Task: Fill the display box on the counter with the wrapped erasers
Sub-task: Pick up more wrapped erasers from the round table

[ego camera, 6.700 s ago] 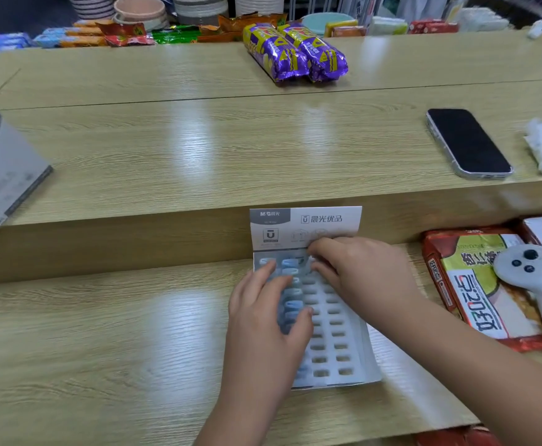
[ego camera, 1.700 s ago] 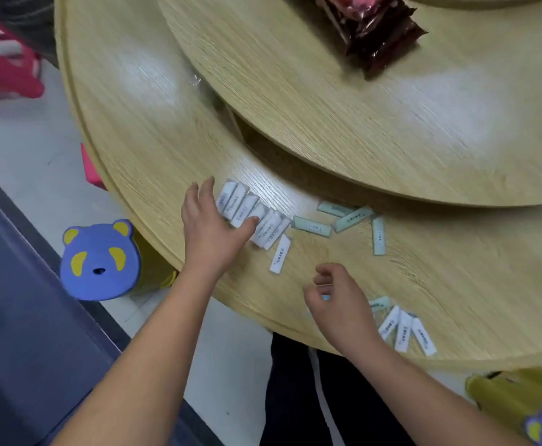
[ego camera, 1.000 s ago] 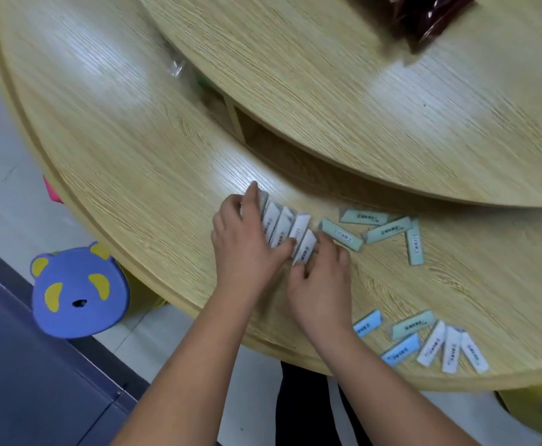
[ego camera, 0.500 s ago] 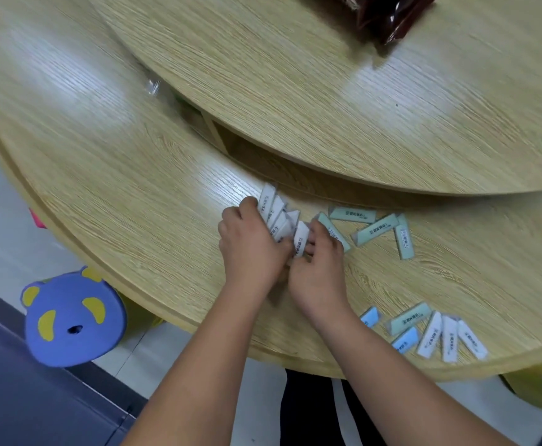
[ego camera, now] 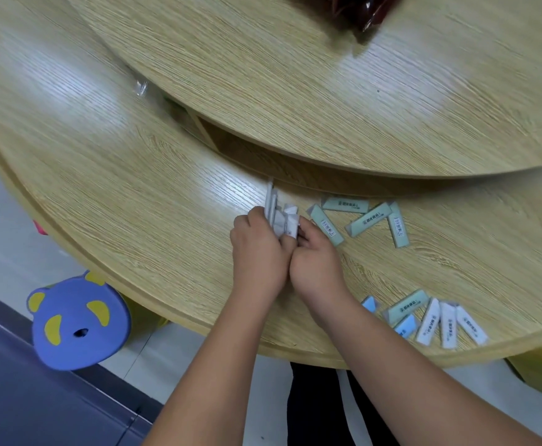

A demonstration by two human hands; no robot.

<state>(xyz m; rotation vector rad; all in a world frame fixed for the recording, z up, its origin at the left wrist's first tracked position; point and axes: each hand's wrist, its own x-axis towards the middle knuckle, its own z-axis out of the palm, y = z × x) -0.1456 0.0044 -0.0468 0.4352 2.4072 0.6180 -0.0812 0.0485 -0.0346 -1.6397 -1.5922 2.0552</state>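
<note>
Left hand (ego camera: 260,249): closed around a bunch of white wrapped erasers (ego camera: 280,217) on the counter (ego camera: 134,175). Right hand (ego camera: 316,262): curled against the bunch, grip unclear. Green erasers (ego camera: 359,220) lie right of the bunch; mixed erasers (ego camera: 430,320) nearer the counter edge.

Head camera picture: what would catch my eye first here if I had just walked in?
Two hands, left hand and right hand, meet mid-table, pinching a bunch of white erasers. More erasers lie loose: green erasers to the right, and a mixed row near the table edge. A blue bear-faced stool stands below, at the left.
</note>
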